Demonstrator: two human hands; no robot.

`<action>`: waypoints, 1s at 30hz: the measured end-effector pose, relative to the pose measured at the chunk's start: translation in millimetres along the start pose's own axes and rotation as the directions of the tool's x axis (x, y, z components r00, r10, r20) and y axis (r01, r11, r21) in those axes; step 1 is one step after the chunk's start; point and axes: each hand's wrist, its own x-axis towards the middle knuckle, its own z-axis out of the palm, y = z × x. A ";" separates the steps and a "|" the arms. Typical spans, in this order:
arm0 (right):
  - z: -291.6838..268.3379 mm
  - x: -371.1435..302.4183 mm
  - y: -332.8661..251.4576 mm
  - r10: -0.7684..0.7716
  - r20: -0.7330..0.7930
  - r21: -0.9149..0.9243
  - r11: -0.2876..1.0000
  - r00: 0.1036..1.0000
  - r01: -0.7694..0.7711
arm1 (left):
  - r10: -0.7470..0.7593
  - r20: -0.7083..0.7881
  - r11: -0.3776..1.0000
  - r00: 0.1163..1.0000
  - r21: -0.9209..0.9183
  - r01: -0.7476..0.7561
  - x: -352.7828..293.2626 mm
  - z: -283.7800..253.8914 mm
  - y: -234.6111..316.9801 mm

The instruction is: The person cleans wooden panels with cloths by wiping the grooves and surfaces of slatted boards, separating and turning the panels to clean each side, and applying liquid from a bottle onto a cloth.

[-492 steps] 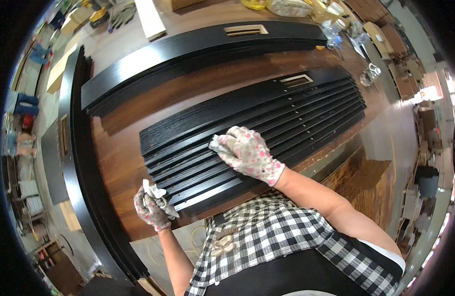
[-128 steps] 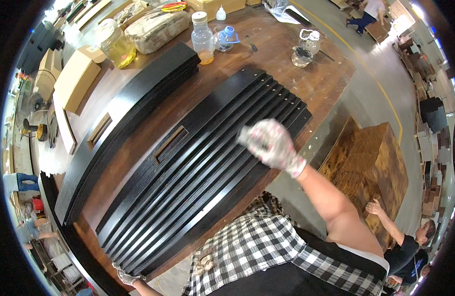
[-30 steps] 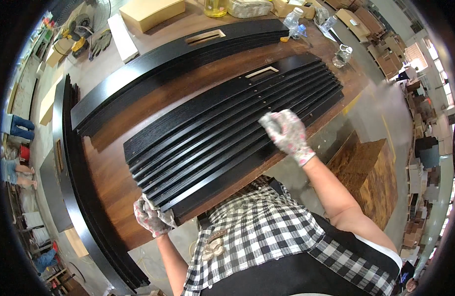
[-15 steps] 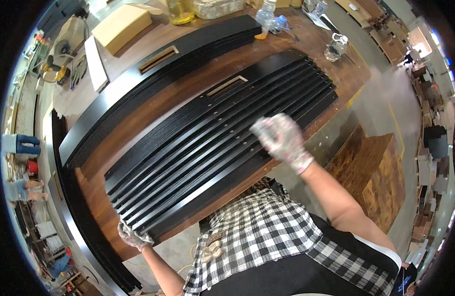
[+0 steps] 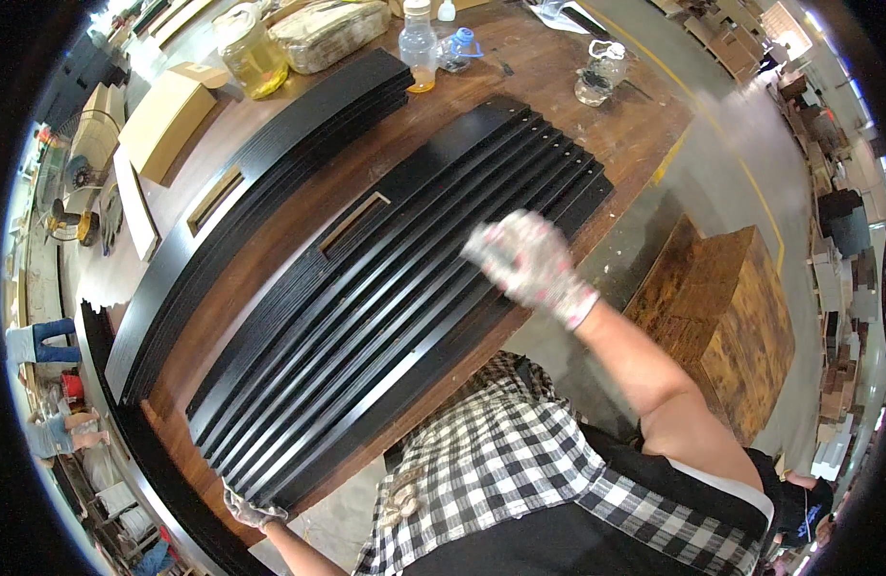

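Long black boards with curved edges lie overlapping in steps on a brown wooden table. The farthest of them has a rectangular slot, and small pale spots dot the boards' right ends. In a white patterned glove, my left hand grips the boards' near left corner, its fingertips partly hidden by them. My right hand, gloved alike, hovers over the boards' right half with fingers curled together. Whatever it may hold is too small or hidden to make out.
Behind lies another stack of curved black boards with a slot. Along the table's far side stand a jar of yellow liquid, a plastic bottle and a handled clear container. A brown box stands right of the table.
The view has turned, so the boards slope more steeply. My right hand stays raised over them, slightly nearer their right ends. My left hand keeps to the same corner.
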 end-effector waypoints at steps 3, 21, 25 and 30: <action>12.6 -7.5 1.5 -0.041 -0.002 0.036 0.998 0.999 0.041 | 0.002 0.123 1.000 0.992 -0.028 0.001 14.7 -17.9 -11.2; 35.5 -11.5 61.6 0.128 -0.351 -0.067 0.985 0.927 -0.161 | -0.085 0.132 0.984 0.988 -0.147 0.104 39.5 -18.8 -28.1; 52.1 -7.1 -40.6 -0.043 -0.273 -0.014 0.999 0.961 0.041 | -0.084 0.117 0.968 0.990 -0.224 0.109 22.7 -10.9 -25.2; 111.7 -23.8 -163.1 -0.257 -0.070 0.252 0.931 0.964 0.266 | -0.085 0.054 0.972 0.995 -0.214 0.095 10.6 15.7 -11.5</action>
